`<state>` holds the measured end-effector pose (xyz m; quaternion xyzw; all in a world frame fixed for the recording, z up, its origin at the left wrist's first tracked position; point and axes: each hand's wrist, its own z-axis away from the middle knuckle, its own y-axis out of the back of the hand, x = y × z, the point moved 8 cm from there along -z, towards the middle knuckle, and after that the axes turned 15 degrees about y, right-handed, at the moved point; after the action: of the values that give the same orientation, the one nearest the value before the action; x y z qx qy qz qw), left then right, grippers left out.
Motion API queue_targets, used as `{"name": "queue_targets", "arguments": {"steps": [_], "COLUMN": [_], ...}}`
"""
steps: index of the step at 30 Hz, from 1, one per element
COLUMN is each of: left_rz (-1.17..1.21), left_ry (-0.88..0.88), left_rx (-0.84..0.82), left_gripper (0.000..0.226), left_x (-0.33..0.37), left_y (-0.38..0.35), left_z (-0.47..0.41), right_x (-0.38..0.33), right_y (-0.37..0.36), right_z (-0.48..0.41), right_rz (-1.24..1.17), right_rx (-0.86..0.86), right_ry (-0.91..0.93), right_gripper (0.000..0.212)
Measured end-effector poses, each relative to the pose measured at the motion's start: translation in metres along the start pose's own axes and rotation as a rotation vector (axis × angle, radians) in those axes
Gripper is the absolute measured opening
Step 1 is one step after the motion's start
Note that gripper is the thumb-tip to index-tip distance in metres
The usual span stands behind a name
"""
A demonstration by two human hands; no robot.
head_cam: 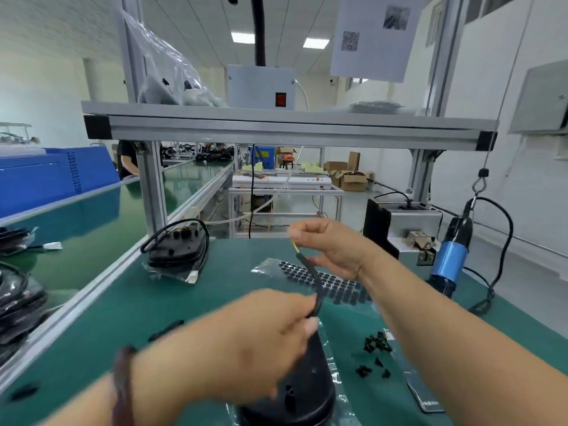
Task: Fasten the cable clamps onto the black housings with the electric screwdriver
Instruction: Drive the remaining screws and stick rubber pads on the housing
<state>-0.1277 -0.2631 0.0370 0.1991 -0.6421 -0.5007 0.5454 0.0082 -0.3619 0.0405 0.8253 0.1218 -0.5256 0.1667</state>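
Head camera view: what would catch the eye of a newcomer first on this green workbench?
In the middle, the left hand and the right hand hold a black sheathed cable with a yellow wire tip in the air, above a black oval plastic housing at the near edge. At the right, a blue and black electric screwdriver hangs from a hook, untouched.

A sheet of black round pads lies on the green mat. A blue crate stands left, cardboard boxes far behind.
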Motion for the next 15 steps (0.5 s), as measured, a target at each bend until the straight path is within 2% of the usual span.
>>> {"name": "queue_targets", "arguments": {"steps": [2,3,5,8,10,12,14,15], "left_rz": [0.056,0.060,0.017,0.020,0.012,0.031,0.027,0.009], "left_ry": [0.052,0.084,0.157,0.226,0.264,0.288,0.281,0.274], "left_rx": [0.169,0.238,0.316,0.366,0.404,0.431,0.422,0.407], "left_gripper": [0.017,0.021,0.041,0.057,0.056,0.039,0.016,0.015], "left_x": [0.005,0.006,0.003,-0.003,-0.008,-0.012,-0.009,-0.007], "left_y": [-0.016,-0.022,-0.038,-0.056,-0.055,-0.051,-0.048,-0.049], "left_z": [-0.009,-0.014,-0.028,-0.042,-0.048,-0.052,-0.051,-0.049], "right_x": [0.008,0.015,0.031,0.033,0.028,0.017,0.003,-0.001], "right_y": [-0.014,-0.018,-0.026,-0.023,-0.015,-0.016,-0.020,-0.023], "right_z": [0.006,0.011,0.024,0.038,0.040,0.038,0.036,0.034], "right_rz": [0.005,-0.004,-0.077,-0.143,-0.149,-0.086,0.214,0.342], "right_rx": [0.112,0.182,0.265,0.365,0.430,0.427,0.350,0.307], "right_ry": [-0.023,-0.067,-0.190,-0.239,-0.166,-0.026,0.126,0.180], "right_gripper": [0.013,0.019,0.037,0.030,0.036,0.038,0.029,0.022]}}
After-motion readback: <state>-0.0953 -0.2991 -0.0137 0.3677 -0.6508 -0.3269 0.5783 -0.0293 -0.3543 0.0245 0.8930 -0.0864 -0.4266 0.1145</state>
